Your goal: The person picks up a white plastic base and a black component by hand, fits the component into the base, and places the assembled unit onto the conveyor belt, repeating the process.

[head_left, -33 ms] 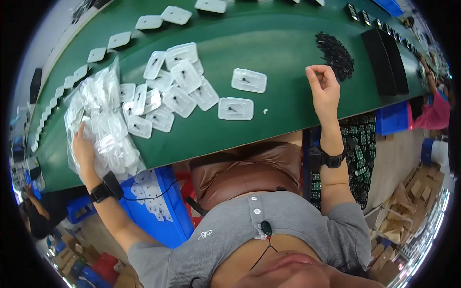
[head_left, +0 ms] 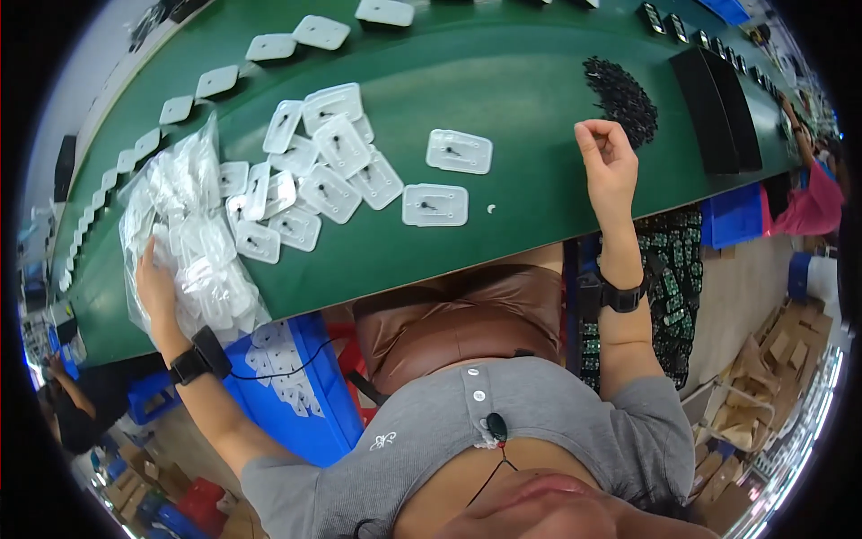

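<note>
On the left, my left hand [head_left: 156,283] is at the edge of a clear plastic bag [head_left: 184,175] full of white plastic pieces. The plastic and its contents hide most of its fingers. My right hand [head_left: 609,166] hovers over the table, thumb and fingertips brought together; anything between them is too small to make out. Just beyond it lies a heap of small black parts [head_left: 621,101]. Two translucent white covers [head_left: 459,152], each with a small black part in it, lie apart in the middle. Several similar covers [head_left: 330,193] overlap in a loose pile beside the bag.
A row of white covers [head_left: 321,32] runs along the far side of the green table [head_left: 377,260]. A black box [head_left: 716,112] stands at the right. A tiny white crescent [head_left: 491,209] lies near the front edge. Below are a blue bin [head_left: 337,395] and circuit boards [head_left: 666,287].
The table things appear slightly further left in the picture, as the view has shifted a little. Both hands keep nearly the same pose and place.
</note>
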### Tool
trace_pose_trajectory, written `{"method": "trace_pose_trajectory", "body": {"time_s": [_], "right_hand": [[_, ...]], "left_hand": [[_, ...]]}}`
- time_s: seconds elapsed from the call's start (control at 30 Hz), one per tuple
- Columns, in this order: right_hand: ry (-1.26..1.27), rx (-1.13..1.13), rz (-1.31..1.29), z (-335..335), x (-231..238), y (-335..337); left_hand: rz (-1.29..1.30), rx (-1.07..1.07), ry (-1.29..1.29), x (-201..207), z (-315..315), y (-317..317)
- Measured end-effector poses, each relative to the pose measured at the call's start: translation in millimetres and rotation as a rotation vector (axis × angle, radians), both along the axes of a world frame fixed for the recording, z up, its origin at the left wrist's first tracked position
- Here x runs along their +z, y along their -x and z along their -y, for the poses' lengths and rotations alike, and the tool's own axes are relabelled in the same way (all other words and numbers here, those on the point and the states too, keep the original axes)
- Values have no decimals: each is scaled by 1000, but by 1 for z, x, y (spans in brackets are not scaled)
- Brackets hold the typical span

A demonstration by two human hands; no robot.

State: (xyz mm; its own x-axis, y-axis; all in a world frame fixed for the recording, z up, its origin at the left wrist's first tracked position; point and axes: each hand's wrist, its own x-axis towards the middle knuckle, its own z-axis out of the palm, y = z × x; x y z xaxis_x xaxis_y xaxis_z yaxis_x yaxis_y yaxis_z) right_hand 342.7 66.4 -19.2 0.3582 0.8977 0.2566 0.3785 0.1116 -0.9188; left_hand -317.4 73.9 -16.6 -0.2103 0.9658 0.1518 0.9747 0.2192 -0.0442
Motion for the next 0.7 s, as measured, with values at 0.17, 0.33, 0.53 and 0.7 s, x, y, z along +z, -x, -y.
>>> {"method": "trace_pose_trajectory", "body": {"time_s": [0.17,0.33,0.53,0.7], "right_hand": [[-26,-134,-81,10,7,-28],[-133,-249,-102,29,6,-54],[-287,-553,-10,77,-14,-107],[-117,-639,25,117,-63,-131]], "left_hand": [[-62,34,-12,0,5,4],[71,-92,159,-3,-2,29],[-96,-42,187,14,-6,14],[-65,-135,35,5,-4,10]]}}
